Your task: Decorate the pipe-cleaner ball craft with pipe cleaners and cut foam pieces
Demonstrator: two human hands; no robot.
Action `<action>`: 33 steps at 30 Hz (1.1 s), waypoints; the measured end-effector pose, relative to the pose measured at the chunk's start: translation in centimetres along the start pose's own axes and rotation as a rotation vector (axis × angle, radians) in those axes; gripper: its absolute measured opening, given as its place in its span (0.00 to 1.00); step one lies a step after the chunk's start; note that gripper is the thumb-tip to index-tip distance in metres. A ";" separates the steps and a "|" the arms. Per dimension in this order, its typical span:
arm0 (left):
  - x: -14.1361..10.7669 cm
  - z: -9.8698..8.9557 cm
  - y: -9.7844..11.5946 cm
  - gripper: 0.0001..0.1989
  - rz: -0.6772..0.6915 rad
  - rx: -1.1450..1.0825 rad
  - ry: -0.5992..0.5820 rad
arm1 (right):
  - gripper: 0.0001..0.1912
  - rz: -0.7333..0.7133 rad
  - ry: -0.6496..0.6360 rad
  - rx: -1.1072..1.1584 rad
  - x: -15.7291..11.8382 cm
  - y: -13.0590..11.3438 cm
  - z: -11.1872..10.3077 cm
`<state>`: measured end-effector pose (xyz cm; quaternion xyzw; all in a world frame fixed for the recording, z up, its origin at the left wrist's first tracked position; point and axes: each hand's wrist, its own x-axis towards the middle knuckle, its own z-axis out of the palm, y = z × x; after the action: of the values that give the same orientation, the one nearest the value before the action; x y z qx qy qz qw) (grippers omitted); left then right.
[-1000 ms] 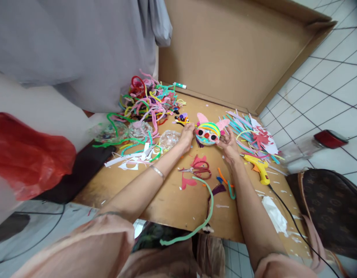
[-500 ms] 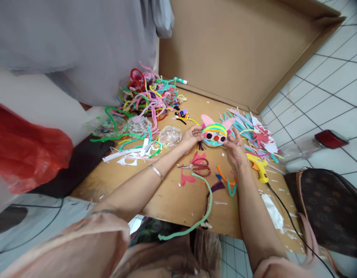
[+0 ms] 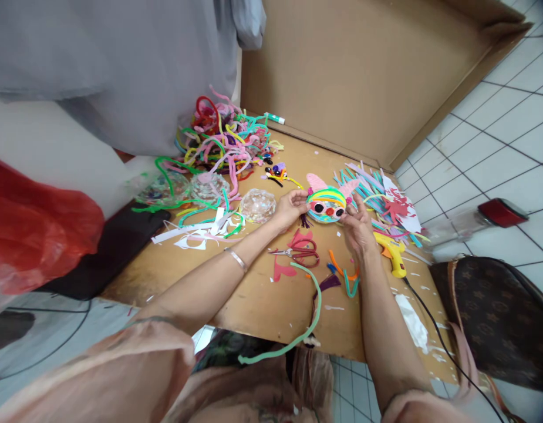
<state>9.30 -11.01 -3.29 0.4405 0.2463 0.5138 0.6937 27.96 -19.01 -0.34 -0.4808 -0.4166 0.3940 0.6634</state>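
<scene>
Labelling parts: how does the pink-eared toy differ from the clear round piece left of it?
The toy is held between both hands; the clear round piece rests on the table.
The toy has ears, dark eyes and a red nose; the clear round piece shows none.
The toy has bright stripes; the clear round piece looks pale and speckled. Both look rounded.

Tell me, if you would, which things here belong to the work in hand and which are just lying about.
Work in hand:
- toy, held between left hand and right hand
- probably scissors, glue gun, pipe cleaners

Apparently just lying about:
- handbag
- red plastic
- crumpled tissue
</scene>
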 end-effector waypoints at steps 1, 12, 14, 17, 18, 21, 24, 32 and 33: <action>0.0 0.0 0.0 0.21 0.001 0.005 0.005 | 0.42 -0.003 0.003 0.001 0.0 0.0 0.1; -0.2 0.2 0.2 0.22 -0.008 -0.026 0.023 | 0.39 0.010 0.022 0.046 -0.4 -0.4 0.5; -0.2 0.3 0.2 0.23 -0.005 -0.027 0.027 | 0.39 0.012 0.021 0.046 -0.4 -0.5 0.6; -0.2 0.3 0.2 0.22 -0.005 -0.013 0.026 | 0.39 0.012 0.014 0.034 -0.5 -0.5 0.6; -0.2 0.4 0.2 0.21 -0.007 -0.009 0.028 | 0.40 0.013 0.016 0.037 -0.5 -0.6 0.6; -0.3 0.4 0.4 0.19 -0.024 -0.013 0.029 | 0.39 0.016 0.032 0.050 -0.6 -0.6 0.7; -0.4 0.4 0.6 0.18 -0.042 -0.027 0.026 | 0.38 0.018 0.050 0.047 -0.6 -0.6 0.7; -0.5 0.6 0.8 0.18 -0.062 -0.052 0.024 | 0.39 0.004 0.028 0.010 -0.6 -0.4 0.5; -0.6 0.6 0.8 0.18 -0.066 -0.055 0.023 | 0.40 0.003 0.029 0.009 -0.6 -0.3 0.4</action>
<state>9.18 -11.68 -2.35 0.4069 0.2546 0.5024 0.7192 27.40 -19.49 -0.03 -0.4842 -0.4043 0.3899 0.6708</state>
